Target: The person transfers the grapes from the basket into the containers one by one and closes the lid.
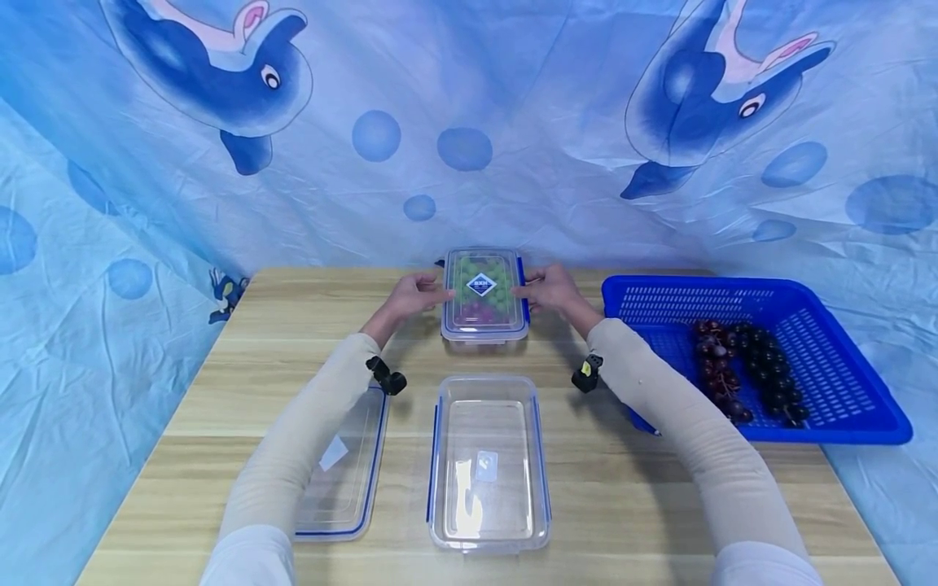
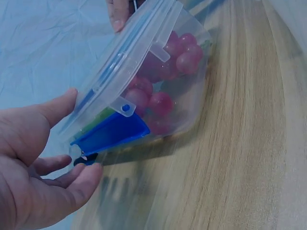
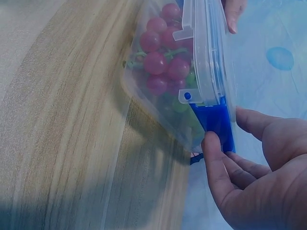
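At the back of the table stands a lidded clear food container (image 1: 485,319) with a diamond label on its lid. Green grapes (image 2: 101,118) and pink grapes (image 2: 161,103) show through its walls. My left hand (image 1: 416,297) holds its left edge, thumb on the lid and fingers curled below by the blue side latch (image 2: 115,134). On the opposite edge, my right hand (image 1: 553,289) pinches the lid's rim and the other blue latch (image 3: 213,124) between thumb and fingers. An uncovered clear container (image 1: 487,505) sits nearer me.
A loose clear lid (image 1: 344,488) with a blue seal lies at front left, partly under my left forearm. At right, a blue plastic basket (image 1: 872,415) holds dark red grapes (image 1: 716,366) and black grapes (image 1: 769,370). A blue dolphin-print sheet (image 1: 513,212) hangs behind the table.
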`<state>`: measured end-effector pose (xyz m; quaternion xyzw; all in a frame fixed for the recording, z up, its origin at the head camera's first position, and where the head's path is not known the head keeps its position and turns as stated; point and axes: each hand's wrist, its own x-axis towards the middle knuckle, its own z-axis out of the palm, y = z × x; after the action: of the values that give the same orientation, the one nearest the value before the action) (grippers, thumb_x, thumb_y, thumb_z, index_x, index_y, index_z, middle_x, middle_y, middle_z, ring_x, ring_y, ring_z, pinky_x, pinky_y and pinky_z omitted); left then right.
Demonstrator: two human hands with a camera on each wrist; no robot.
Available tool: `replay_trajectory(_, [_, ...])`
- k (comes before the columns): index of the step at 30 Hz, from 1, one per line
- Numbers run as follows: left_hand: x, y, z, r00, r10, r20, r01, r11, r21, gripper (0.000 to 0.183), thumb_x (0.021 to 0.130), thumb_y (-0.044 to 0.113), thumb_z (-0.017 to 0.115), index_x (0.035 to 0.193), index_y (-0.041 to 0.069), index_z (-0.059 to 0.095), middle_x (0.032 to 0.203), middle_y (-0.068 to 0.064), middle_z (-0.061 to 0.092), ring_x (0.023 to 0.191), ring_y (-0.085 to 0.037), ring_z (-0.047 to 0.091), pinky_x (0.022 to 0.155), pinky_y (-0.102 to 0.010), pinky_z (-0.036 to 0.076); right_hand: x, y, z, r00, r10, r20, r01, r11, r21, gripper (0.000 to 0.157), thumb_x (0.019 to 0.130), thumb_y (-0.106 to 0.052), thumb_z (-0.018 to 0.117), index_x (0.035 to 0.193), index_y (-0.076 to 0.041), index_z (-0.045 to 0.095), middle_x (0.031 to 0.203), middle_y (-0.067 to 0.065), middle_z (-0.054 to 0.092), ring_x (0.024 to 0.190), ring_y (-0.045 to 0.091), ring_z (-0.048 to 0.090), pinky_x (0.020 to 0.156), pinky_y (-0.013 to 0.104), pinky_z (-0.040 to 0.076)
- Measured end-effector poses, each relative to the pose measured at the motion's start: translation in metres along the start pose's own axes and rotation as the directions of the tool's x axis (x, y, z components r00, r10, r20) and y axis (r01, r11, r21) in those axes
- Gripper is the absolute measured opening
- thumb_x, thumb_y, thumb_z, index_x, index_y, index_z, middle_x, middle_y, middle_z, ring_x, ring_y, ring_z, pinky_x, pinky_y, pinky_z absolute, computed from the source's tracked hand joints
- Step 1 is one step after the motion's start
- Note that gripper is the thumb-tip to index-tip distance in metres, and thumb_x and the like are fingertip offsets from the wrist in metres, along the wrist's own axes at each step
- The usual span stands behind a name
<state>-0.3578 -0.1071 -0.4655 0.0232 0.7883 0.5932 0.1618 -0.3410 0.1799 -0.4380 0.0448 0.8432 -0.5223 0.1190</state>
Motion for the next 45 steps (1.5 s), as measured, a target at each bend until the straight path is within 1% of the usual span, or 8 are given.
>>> replay_trajectory(4, [0.000,-0.003,-0.002,0.996,-0.069,0.053,0.070,0.997,-0.023,0.090,0.093,0.032,0.077,0.156,-0.007,0.027,0.153,-0.028,0.044,0.135,-0.040,0.052,0.109,-0.045,0.050,0.000,0.000,0.001,1.000,-0.002,-0.001,0.002,1.000,0.003,0.049,0.091,-0.015,0.079,0.129,0.011,0.062,0.114,0.030,0.071,0.068,0.018,0.072,0.088,0.054,0.061])
replay_trajectory(8, [0.002,-0.005,-0.002,0.976,-0.131,0.171,0.154,0.980,-0.128,0.092,0.099,0.033,0.069,0.160,-0.006,0.013,0.151,-0.028,0.047,0.136,-0.038,0.053,0.110,-0.044,0.050,0.000,0.000,0.001,1.000,0.003,0.002,-0.003,1.000,0.005,0.051,0.091,-0.015,0.079,0.131,0.010,0.060,0.115,0.030,0.070,0.071,0.020,0.073,0.089,0.055,0.060])
replay_trajectory(11, [0.003,-0.006,-0.002,0.967,-0.151,0.208,0.189,0.965,-0.180,0.088,0.101,0.030,0.066,0.160,-0.006,0.013,0.148,-0.027,0.051,0.134,-0.036,0.055,0.110,-0.043,0.050,0.001,0.001,0.001,1.000,0.008,0.006,-0.008,1.000,0.013,0.053,0.091,-0.016,0.079,0.133,0.010,0.059,0.117,0.029,0.070,0.074,0.022,0.074,0.091,0.055,0.059])
replay_trajectory(17, [0.001,-0.003,-0.002,0.982,-0.141,0.126,0.162,0.972,-0.172,0.072,0.097,0.029,0.072,0.151,-0.006,0.041,0.140,-0.024,0.059,0.126,-0.036,0.061,0.108,-0.044,0.051,0.002,0.001,0.001,1.000,0.011,0.014,-0.012,0.999,0.032,0.053,0.092,-0.016,0.079,0.133,0.010,0.059,0.117,0.029,0.070,0.074,0.022,0.075,0.091,0.056,0.059])
replay_trajectory(23, [0.001,0.003,0.002,0.999,-0.040,0.009,0.040,0.999,-0.004,0.054,0.094,0.022,0.077,0.137,-0.005,0.060,0.129,-0.024,0.067,0.115,-0.032,0.066,0.104,-0.045,0.055,0.003,0.002,0.001,1.000,0.001,0.017,-0.002,0.999,0.045,0.052,0.091,-0.015,0.079,0.132,0.011,0.059,0.117,0.031,0.070,0.071,0.020,0.074,0.090,0.056,0.059])
replay_trajectory(26, [0.001,0.007,0.004,0.999,-0.022,-0.029,0.023,0.999,0.042,0.046,0.092,0.019,0.078,0.130,-0.005,0.066,0.124,-0.024,0.070,0.111,-0.032,0.068,0.103,-0.046,0.055,0.003,0.002,0.001,1.000,0.000,0.013,-0.001,0.999,0.050,0.051,0.091,-0.014,0.079,0.131,0.011,0.059,0.116,0.031,0.070,0.070,0.021,0.074,0.090,0.056,0.059])
replay_trajectory(37, [-0.007,0.019,0.007,0.999,0.040,-0.020,-0.036,0.987,0.154,0.027,0.092,0.008,0.076,0.112,-0.009,0.073,0.106,-0.024,0.075,0.079,-0.021,0.066,0.097,-0.055,0.053,0.000,-0.002,0.003,1.000,-0.004,0.008,0.004,1.000,-0.027,0.039,0.092,-0.014,0.078,0.121,0.010,0.066,0.114,0.029,0.069,0.075,0.024,0.073,0.089,0.055,0.060])
replay_trajectory(45, [-0.005,0.018,0.010,0.997,0.068,-0.023,-0.064,0.988,0.141,0.029,0.092,0.005,0.075,0.116,-0.010,0.071,0.111,-0.027,0.073,0.088,-0.027,0.071,0.098,-0.054,0.056,0.002,-0.001,0.001,1.000,-0.007,0.023,0.007,1.000,-0.016,0.042,0.093,-0.014,0.077,0.125,0.009,0.064,0.116,0.029,0.069,0.083,0.030,0.075,0.090,0.055,0.060])
